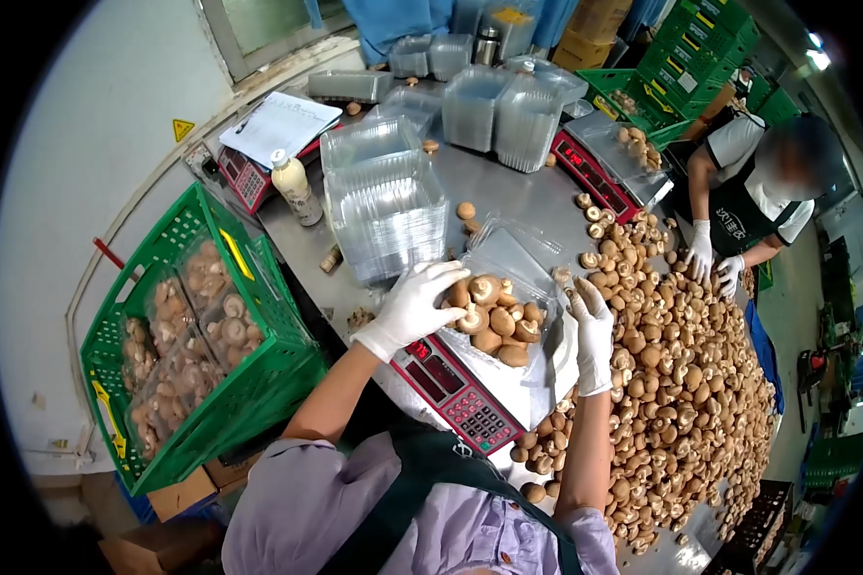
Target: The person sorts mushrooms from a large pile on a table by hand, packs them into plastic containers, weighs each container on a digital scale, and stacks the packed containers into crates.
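My left hand [414, 309], in a white glove, rests at the left side of a clear plastic tray of brown mushrooms [494, 321], its fingers spread and touching the mushrooms at that edge. The tray sits on a red scale [458, 393] with lit digits and a keypad. My right hand [593, 331], also gloved in white, is at the right of the tray beside the large mushroom pile [681, 383]. Its fingers are bent around a pale mushroom [561, 276] near the fingertips. The tray's clear lid [518, 241] stands open behind it.
Stacked clear trays [388, 216] stand behind my left hand, with a bottle [295, 187] beside them. A green crate [292, 355] of packed mushrooms is at left. Across the pile, a co-worker's gloved hands [714, 259] touch mushrooms near a second scale [594, 177].
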`<state>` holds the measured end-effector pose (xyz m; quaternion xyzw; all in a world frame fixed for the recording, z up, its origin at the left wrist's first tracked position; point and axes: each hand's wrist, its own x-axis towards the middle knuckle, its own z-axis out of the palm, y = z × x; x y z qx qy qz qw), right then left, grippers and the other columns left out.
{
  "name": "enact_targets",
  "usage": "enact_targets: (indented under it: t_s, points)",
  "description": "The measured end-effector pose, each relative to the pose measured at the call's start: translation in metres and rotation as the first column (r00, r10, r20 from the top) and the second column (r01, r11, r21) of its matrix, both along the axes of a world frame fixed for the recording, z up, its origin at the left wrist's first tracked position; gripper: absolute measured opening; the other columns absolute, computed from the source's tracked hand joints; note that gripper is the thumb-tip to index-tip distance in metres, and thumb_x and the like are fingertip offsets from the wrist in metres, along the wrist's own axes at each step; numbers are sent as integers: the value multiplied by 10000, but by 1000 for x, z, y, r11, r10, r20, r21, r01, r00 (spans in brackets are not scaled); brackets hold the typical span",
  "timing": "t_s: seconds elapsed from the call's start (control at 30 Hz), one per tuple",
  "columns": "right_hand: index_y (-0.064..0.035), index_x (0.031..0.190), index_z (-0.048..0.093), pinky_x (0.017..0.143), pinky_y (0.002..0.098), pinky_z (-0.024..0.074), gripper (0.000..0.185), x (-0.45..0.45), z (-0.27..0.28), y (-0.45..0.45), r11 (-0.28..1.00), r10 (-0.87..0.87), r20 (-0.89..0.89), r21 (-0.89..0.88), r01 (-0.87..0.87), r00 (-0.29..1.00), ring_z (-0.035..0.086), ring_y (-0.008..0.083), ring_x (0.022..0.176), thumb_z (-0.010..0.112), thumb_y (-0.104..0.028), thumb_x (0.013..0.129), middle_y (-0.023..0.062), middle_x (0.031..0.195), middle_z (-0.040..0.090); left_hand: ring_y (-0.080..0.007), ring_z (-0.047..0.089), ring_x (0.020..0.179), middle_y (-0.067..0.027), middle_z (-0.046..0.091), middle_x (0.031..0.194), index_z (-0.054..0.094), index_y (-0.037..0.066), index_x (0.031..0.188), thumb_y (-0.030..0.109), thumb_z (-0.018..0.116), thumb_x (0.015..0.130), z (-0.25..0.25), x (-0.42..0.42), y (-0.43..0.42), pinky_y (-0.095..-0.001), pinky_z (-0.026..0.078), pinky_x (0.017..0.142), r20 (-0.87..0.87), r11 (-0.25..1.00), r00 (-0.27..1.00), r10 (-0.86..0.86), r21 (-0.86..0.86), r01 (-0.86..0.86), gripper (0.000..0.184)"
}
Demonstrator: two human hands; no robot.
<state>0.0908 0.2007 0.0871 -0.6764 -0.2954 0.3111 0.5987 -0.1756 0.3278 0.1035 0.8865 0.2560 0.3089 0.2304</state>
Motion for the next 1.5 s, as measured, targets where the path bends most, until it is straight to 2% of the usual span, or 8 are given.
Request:
enact_targets:
  t_s: [0.27, 0.6, 0.8, 0.87, 0.9, 0.97, 1.07, 1.5]
  points:
    - [-3, 1256, 551, 918, 284, 444, 374, -2, 8, -16, 995, -57, 121, -72, 66, 991, 563, 168, 1081, 584, -75, 890, 88, 1198, 606, -203, 506, 1204, -117, 545, 1290, 491, -1, 1311, -63, 542, 816, -8, -6, 4, -317, 376, 1038, 387, 699, 922, -24, -653, 292, 502]
    - [9, 1228, 567, 893, 271, 459, 334, 7, -11, -1, 995, -44, 276, -77, 68, 960, 589, 160, 1023, 569, -65, 902, 93, 1151, 630, -217, 451, 1266, -139, 476, 1356, 381, -34, 1368, 62, 548, 907, 0, -9, 3, -342, 330, 1082, 655, 414, 756, -7, -686, 599, 499]
    - [-59, 1244, 570, 918, 328, 461, 356, -50, 28, -18, 953, 302, 62, -41, -300, 951, 567, 188, 1065, 585, -192, 914, 86, 1184, 604, -222, 448, 1272, -138, 497, 1342, 461, -45, 1307, -47, 471, 851, 30, 7, -27, -323, 305, 1090, 575, 491, 812, -105, -680, 545, 456]
    - [-34, 1193, 568, 963, 351, 432, 345, -80, 49, -35, 909, 345, 672, -65, -412, 655, 562, 283, 1105, 604, -118, 860, 176, 1269, 529, -270, 455, 1265, -163, 509, 1329, 516, -32, 1263, -37, 496, 838, 29, 20, -44, -347, 315, 1084, 294, 834, 913, -282, -396, 385, 426]
    - [-33, 1223, 552, 940, 356, 446, 362, -85, 10, -34, 936, 247, 877, -105, -336, 413, 568, 301, 1104, 585, -140, 879, 195, 1261, 541, -289, 455, 1260, -166, 518, 1318, 536, -23, 1243, -25, 514, 832, 31, 29, -52, -362, 320, 1079, 254, 890, 919, -303, -270, 368, 412]
    - [-8, 1188, 587, 771, 333, 507, 309, -95, 43, -38, 986, 168, 271, -36, -165, 948, 634, 193, 906, 550, -175, 930, 181, 958, 659, -314, 452, 1255, -165, 522, 1312, 555, -13, 1223, 9, 558, 817, 36, 35, -63, -389, 326, 1074, 252, 919, 922, -294, -190, 346, 406]
    - [7, 1172, 595, 579, 233, 478, 371, -83, 10, -60, 978, 188, -300, 143, -151, 935, 566, 72, 626, 539, -288, 954, 49, 794, 644, -347, 440, 1250, -162, 496, 1334, 553, 1, 1224, 50, 616, 782, 21, 37, -46, -415, 327, 1072, 260, 948, 947, -187, -207, 243, 450]
    - [-89, 1212, 582, 802, 334, 476, 326, -105, -46, -326, 670, -719, 251, 2, 743, 648, 622, 223, 892, 494, -205, 921, 126, 1006, 665, -385, 392, 1250, -216, 352, 1389, 480, 85, 1316, 192, 638, 843, -21, 57, -29, -431, 345, 1033, -347, 978, 932, -102, 134, 157, 510]
